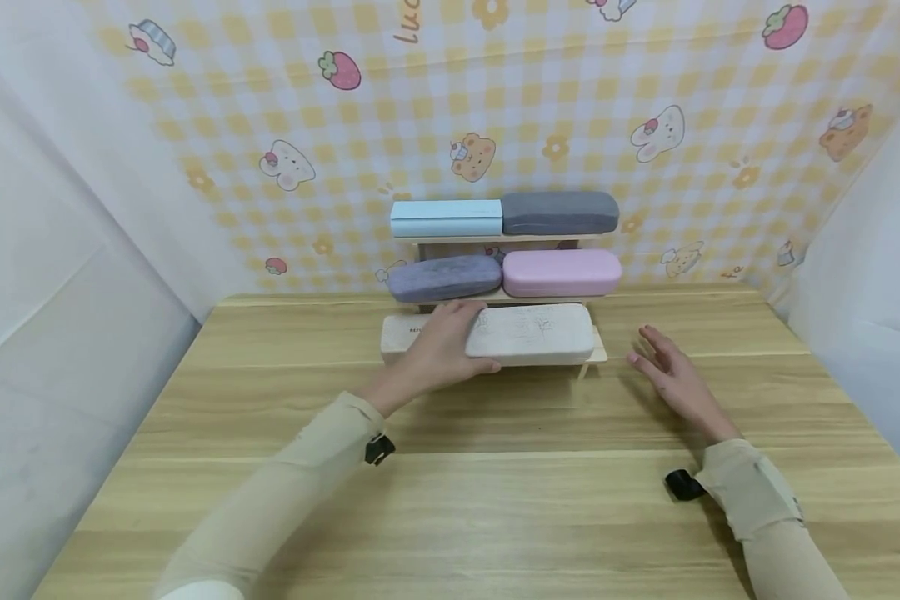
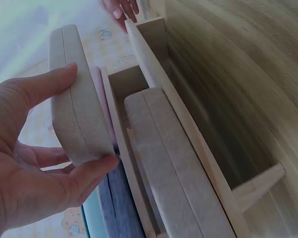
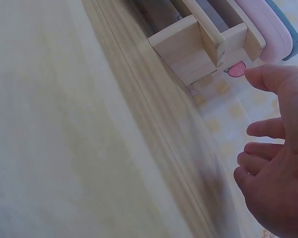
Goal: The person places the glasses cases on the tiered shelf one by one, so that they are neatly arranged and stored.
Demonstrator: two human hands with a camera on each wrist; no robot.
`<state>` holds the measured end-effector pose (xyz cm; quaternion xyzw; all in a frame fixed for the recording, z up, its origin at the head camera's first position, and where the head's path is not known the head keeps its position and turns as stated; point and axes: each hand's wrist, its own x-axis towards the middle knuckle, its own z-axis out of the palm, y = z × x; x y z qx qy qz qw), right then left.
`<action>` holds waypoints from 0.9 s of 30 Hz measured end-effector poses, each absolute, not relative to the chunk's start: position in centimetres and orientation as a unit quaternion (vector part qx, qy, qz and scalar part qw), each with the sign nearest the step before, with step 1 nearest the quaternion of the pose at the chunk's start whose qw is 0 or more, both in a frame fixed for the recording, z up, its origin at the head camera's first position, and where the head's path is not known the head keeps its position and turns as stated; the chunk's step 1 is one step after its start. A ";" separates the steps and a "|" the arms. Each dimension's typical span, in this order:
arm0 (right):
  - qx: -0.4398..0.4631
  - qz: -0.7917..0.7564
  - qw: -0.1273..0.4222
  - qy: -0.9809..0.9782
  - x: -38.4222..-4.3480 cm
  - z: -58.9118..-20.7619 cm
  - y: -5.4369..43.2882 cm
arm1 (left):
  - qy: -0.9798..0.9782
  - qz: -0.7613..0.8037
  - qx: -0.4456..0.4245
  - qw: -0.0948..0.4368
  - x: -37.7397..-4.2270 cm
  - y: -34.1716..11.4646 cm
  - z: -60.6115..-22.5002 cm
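Note:
My left hand [image 1: 442,346] grips a cream glasses case [image 1: 534,335], its thumb on one side and its fingers on the other. In the left wrist view this case [image 2: 77,111] is tilted and raised off the wooden shelf's lowest tier [image 2: 193,131]. A second cream glasses case [image 1: 399,332] lies on that tier at the left, partly hidden by the left hand. To the right of the shelf, my right hand [image 1: 678,387] is held over the table, holding nothing. Its fingers [image 3: 263,128] are loosely bent, the thumb apart from them.
Behind, on the middle tier, lie a blue-purple case [image 1: 446,278] and a pink case [image 1: 562,273]. A light blue case [image 1: 446,218] and a dark grey case [image 1: 560,213] rest on the top tier. The wooden table [image 1: 495,517] ends at a checked cloth backdrop [image 1: 390,142].

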<state>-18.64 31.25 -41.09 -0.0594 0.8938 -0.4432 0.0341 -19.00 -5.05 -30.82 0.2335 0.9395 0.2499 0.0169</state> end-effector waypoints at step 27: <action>-0.061 -0.408 0.040 0.910 -18.6 -41.2 31.5 | 0.933 0.264 0.245 0.010 -20.6 0.1 -33.3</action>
